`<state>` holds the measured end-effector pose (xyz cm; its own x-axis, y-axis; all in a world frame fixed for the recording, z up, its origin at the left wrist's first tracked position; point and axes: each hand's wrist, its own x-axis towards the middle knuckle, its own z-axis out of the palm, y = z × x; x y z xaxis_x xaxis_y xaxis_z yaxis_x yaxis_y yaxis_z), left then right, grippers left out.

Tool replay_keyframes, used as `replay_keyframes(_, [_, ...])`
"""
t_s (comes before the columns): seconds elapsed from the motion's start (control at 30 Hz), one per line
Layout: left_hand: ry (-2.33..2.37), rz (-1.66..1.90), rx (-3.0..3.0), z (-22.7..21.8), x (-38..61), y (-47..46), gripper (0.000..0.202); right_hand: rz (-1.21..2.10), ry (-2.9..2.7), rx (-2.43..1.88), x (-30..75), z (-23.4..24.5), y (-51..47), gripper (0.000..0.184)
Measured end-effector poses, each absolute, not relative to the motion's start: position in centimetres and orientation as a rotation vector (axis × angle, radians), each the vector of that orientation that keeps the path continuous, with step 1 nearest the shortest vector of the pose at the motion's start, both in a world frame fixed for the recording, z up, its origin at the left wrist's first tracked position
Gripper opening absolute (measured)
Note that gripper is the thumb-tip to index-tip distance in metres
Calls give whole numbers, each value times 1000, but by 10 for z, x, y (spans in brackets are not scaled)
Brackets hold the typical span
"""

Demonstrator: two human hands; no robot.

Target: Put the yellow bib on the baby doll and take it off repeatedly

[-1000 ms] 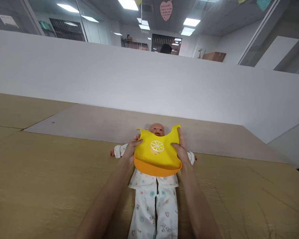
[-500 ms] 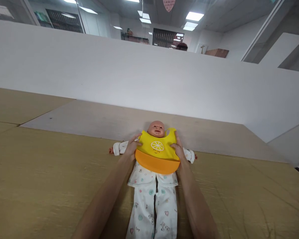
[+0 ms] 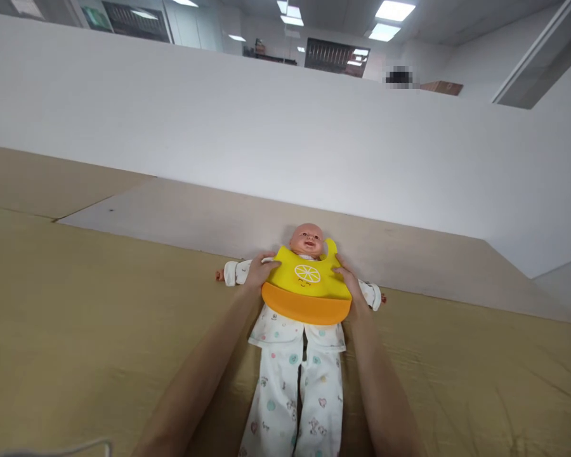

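A baby doll lies on its back with arms spread, dressed in white patterned pajamas. Over its chest rests a yellow bib with a lemon-slice print and an orange catch pocket along the bottom. My left hand grips the bib's left edge, thumb on the front. On the opposite edge, my right hand holds the bib the same way. One neck strap of the bib sticks up beside the doll's head; the left strap is folded or hidden behind the neck.
A tan padded surface lies under the doll, with a greyish panel behind its head. A white wall rises at the back, topped by glass. Beyond the glass, part of a person's head shows near a brown box.
The camera view has shifted, so the scene sits slightly right and higher. The bib lies a little lower from the doll's chin, baring the neck. Both hands still hold the bib.
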<state>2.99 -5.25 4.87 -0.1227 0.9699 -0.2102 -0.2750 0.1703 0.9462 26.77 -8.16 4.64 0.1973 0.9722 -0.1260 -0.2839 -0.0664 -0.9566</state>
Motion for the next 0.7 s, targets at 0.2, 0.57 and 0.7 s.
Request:
replay_keyframes(0.2, [1106,1316,786,45,33,-54,50,1330,-734,-1162,271,48,-76,71])
replay_keyframes(0.57, [1067,1351,649,49,32,-45,46,1298,-717,-988,263,59,-77,73])
replay_keyframes(0.7, [1158,1365,793,48,28,-41,42,1278,-747,-1073,262,65,-76,65])
